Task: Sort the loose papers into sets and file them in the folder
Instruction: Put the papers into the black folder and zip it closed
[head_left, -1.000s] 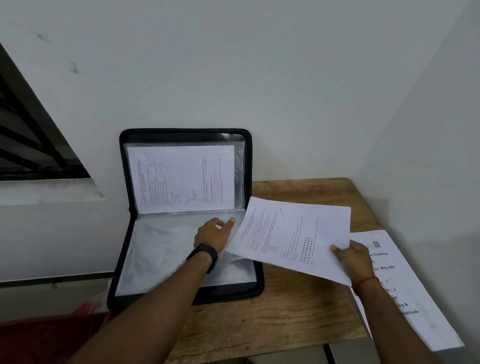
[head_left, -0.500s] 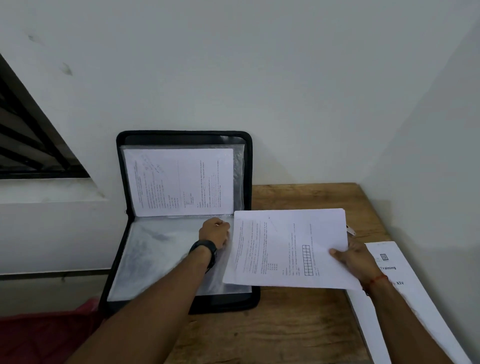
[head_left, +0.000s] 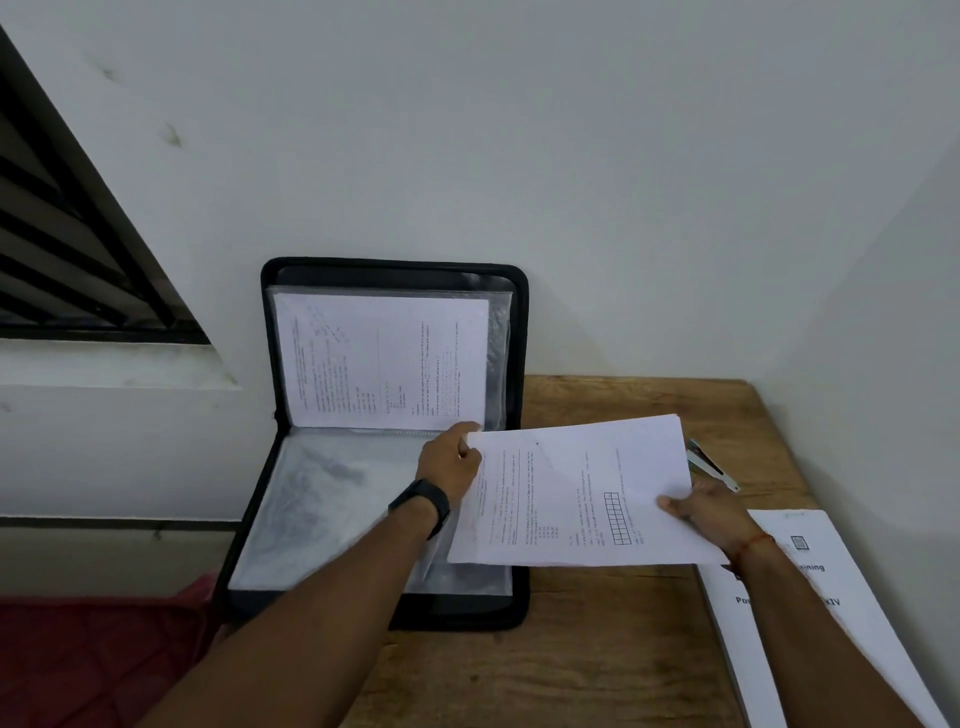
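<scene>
A black zip folder (head_left: 244, 525) lies open on the wooden table's left end, its upper half propped against the wall. A printed sheet (head_left: 379, 358) sits in the upper clear sleeve. The lower clear sleeve (head_left: 322, 504) looks empty. My right hand (head_left: 711, 512) holds a set of printed papers (head_left: 571, 493) by its right edge, above the folder's right side. My left hand (head_left: 449, 460) pinches the set's top left corner over the lower sleeve's right part.
More printed papers (head_left: 831, 613) lie along the table's right edge by the side wall. A small stapler-like object (head_left: 709, 462) rests behind my right hand. Bare wooden table (head_left: 597, 649) shows in front. A red cloth (head_left: 93, 660) is at lower left, a barred window (head_left: 62, 249) at upper left.
My right hand has brought the paper set leftward and levelled it over the folder's right edge. My left hand moved from the sleeve to the set's top left corner.
</scene>
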